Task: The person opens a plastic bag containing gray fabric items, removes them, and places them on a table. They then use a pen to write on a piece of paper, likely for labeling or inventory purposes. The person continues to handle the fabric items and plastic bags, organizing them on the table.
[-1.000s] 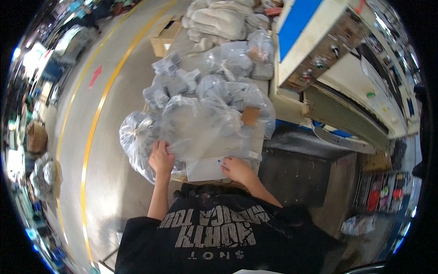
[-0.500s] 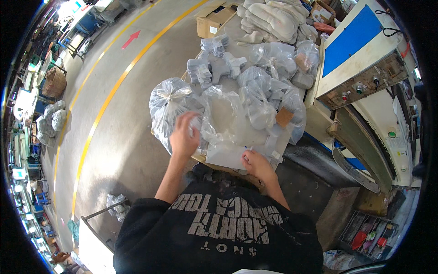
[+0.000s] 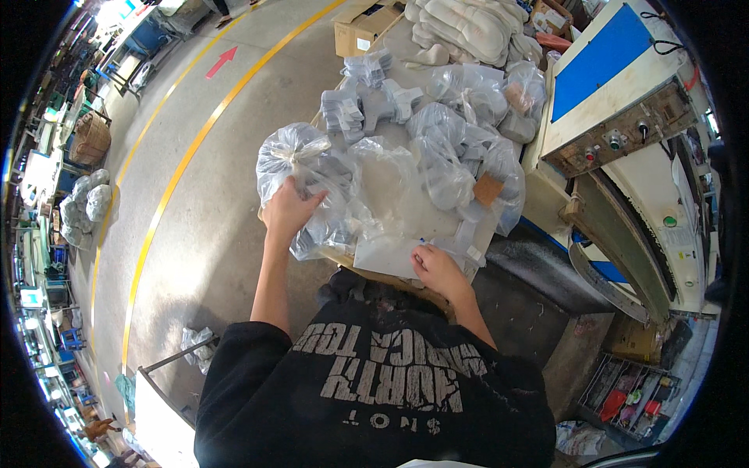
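Observation:
A tied, clear plastic bag (image 3: pixel 275 152) of pale pieces sits at the table's left edge. My left hand (image 3: pixel 289 212) presses into its near side below the knot, fingers and thumb curled against the plastic. My right hand (image 3: pixel 438 271) is closed over the near edge of the table, beside a white sheet (image 3: pixel 382 257). From its fingers pokes a thin thing with a blue end, which looks like a pen (image 3: pixel 422 240). Between the hands lies a loose, clear bag (image 3: pixel 386 175), seemingly flat.
Stacks of grey cut pieces (image 3: pixel 341 111) stand farther back, near an open carton (image 3: pixel 367 31). More filled bags (image 3: pixel 441 160), one with a brown card (image 3: pixel 488 189), crowd the table's right side. A machine with a control panel (image 3: pixel 620 136) borders the right.
My left hand has come down from above the tied bag onto its near side, and the bag's plastic has shifted and creased. My right hand stays nearly in place.

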`<action>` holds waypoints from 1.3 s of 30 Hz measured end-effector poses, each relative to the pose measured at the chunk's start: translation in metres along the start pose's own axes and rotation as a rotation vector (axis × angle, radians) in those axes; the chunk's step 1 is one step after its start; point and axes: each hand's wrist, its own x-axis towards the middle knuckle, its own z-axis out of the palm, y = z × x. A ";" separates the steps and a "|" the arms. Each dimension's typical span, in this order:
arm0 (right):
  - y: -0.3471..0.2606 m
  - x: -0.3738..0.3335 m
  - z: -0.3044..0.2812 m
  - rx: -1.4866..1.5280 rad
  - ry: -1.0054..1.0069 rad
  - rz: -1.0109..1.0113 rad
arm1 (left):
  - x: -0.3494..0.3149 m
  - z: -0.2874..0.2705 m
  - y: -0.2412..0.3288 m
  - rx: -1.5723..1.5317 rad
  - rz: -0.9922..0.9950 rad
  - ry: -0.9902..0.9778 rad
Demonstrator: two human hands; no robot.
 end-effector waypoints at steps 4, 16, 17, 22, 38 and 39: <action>-0.004 0.002 0.004 -0.010 -0.023 0.006 | 0.002 0.002 0.014 0.109 -0.010 -0.072; 0.003 0.000 0.006 -0.032 -0.034 0.052 | -0.002 0.042 -0.005 0.007 0.048 0.238; 0.001 0.001 0.005 -0.046 -0.041 0.061 | 0.000 0.048 -0.009 -0.026 0.054 0.279; -0.008 0.001 0.000 -0.020 -0.012 0.050 | 0.019 0.072 -0.054 -0.687 -0.067 0.410; -0.002 -0.001 0.000 0.021 0.002 0.069 | 0.037 0.090 -0.145 -2.000 -0.215 0.136; -0.001 0.000 0.000 0.026 0.003 0.063 | 0.041 0.091 -0.142 -1.981 -0.222 0.132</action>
